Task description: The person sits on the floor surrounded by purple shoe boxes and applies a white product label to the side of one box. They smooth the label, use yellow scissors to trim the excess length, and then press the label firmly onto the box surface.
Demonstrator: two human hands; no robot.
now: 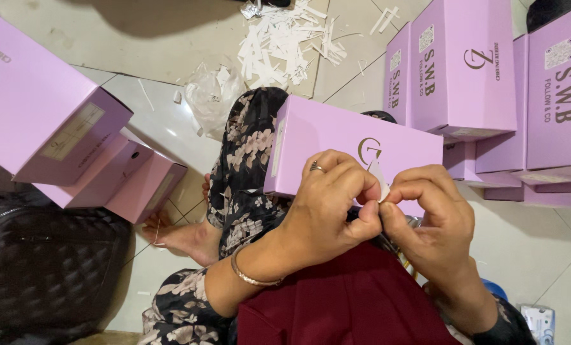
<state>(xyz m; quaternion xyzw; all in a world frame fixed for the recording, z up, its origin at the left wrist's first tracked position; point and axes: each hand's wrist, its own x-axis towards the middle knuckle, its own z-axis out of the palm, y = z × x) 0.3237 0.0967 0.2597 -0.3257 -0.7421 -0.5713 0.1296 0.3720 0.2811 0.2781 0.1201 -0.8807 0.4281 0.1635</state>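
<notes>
lilac box: near edge behind hands | white slip: mostly pinched, hidden | black bag: cropped left

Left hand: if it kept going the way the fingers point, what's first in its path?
Probably the small white paper sticker already pinched at the left hand fingertips, then the right hand fingers meeting it. The pale purple cardboard box lies behind; depth unclear.

Small white paper slip, thin and pointed, pinched upright between fingertips of both hands at centre, just in front of lilac rectangular box lying flat on the lap, lid up, gold emblem showing
</notes>
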